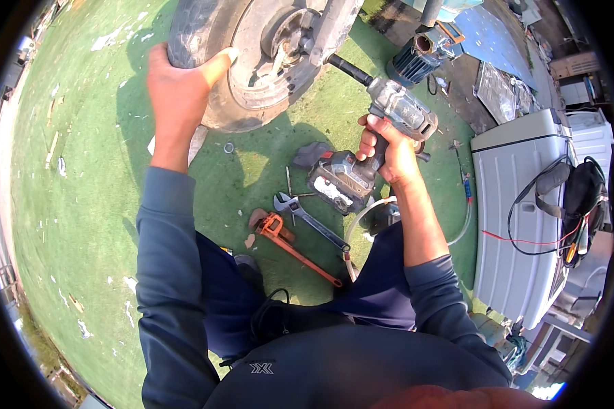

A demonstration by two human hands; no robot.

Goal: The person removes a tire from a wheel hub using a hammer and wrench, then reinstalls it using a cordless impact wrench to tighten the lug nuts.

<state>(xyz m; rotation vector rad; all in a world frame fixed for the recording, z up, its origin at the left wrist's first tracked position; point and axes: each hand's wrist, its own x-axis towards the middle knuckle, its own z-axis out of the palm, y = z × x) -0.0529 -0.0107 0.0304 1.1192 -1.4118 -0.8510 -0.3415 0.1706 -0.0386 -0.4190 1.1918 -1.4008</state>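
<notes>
A worn wheel with a grey rubber tire (201, 37) stands before me, its dusty rim and hub held by a metal arm (337, 33). My left hand (184, 85) grips the tire's left side, thumb over the sidewall. In my right hand (392, 153) is a cordless impact wrench (401, 108), fingers wrapped round its handle, with a large battery pack below. Its long black socket (350, 69) points at the end of the metal arm by the hub; whether it sits on a fastener I cannot tell.
On the green ground between my legs and the wheel lie an adjustable wrench (314, 222) and an orange pipe wrench (300, 257). A metal ring (229, 147) lies below the tire. To the right are a blue motor (416, 61), a large grey case (515, 211) and a black tool bag (585, 194).
</notes>
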